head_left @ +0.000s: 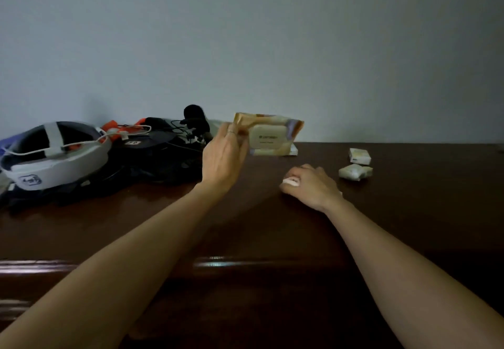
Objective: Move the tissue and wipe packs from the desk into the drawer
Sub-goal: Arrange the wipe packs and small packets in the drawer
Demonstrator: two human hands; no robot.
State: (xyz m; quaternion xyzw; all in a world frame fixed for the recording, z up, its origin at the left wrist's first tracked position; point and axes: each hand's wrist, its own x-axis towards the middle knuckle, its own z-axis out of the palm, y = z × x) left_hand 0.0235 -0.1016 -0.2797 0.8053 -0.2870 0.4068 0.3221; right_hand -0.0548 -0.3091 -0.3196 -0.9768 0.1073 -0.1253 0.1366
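The left hand [223, 155] pinches a wipe pack [268, 134] above the table [245, 228]; the right hand [311, 185] curls over a small white pack [290, 181]. Two tissue packs [356, 171] lie beside.

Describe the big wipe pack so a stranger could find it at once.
On the dark brown wooden desk, look toward the pale wall. The left hand holds a flat beige-and-orange plastic wipe pack up off the surface. It is much larger than the two small white tissue packs lying to its right.

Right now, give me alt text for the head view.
The left hand lifts a wipe pack above a dark desk; the right hand closes on a small white pack. Two small tissue packs lie at right.
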